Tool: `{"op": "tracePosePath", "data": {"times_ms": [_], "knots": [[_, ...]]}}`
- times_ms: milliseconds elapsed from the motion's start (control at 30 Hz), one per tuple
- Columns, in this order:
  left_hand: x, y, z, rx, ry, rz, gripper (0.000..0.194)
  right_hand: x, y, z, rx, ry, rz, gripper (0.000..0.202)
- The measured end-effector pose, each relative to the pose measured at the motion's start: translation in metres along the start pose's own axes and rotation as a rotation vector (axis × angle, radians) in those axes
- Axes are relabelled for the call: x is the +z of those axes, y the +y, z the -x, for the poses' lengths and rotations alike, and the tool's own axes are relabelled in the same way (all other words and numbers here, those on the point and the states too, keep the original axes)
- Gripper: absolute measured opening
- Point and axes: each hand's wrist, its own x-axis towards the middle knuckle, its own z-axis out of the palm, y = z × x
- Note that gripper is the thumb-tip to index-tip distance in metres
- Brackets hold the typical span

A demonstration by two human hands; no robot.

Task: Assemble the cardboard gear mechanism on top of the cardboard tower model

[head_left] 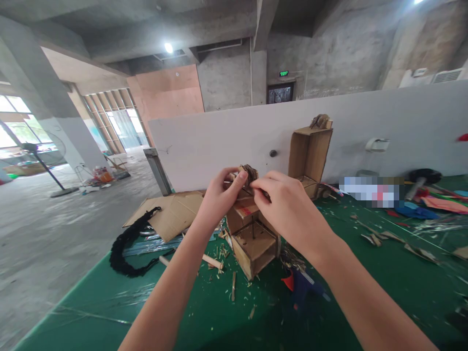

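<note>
A small cardboard structure [256, 241] with an open compartment and a thin dark upright rod stands on the green table in front of me. At its top sits a lumpy brown piece [250, 171], perhaps layered cardboard. My left hand [224, 190] grips this piece from the left, thumb against its side. On the right, my right hand [283, 195] has thumb and fingers pinched together against the same piece; whatever lies between the fingertips is too small to make out. My hands hide part of the structure's upper section.
The green tabletop [212, 321] carries scraps, a wooden stick [212, 262], flat cardboard [175, 214] and a black fuzzy strip [122, 248]. A taller cardboard structure [310, 156] stands behind, near the white partition [219, 141]. Blue-and-red tool-like items [305, 286] lie right of centre.
</note>
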Motion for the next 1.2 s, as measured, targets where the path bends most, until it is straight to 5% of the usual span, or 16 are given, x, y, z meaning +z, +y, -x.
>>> {"op": "tracePosePath", "data": {"times_ms": [233, 600, 900, 1200], "knots": [[0.002, 0.002, 0.002, 0.191, 0.035, -0.051, 0.033, 0.003, 0.006, -0.001, 0.0, 0.022, -0.02, 0.026], [-0.003, 0.001, 0.0, 0.17, 0.076, -0.174, 0.04, 0.002, 0.009, -0.002, -0.003, 0.023, -0.032, 0.025], [-0.003, 0.004, -0.001, 0.061, 0.044, -0.056, 0.028, 0.004, 0.011, -0.003, 0.002, 0.018, -0.064, 0.025], [0.001, -0.003, 0.0, 0.252, 0.089, -0.153, 0.043, 0.007, 0.012, -0.004, -0.011, 0.046, -0.039, 0.026]]}}
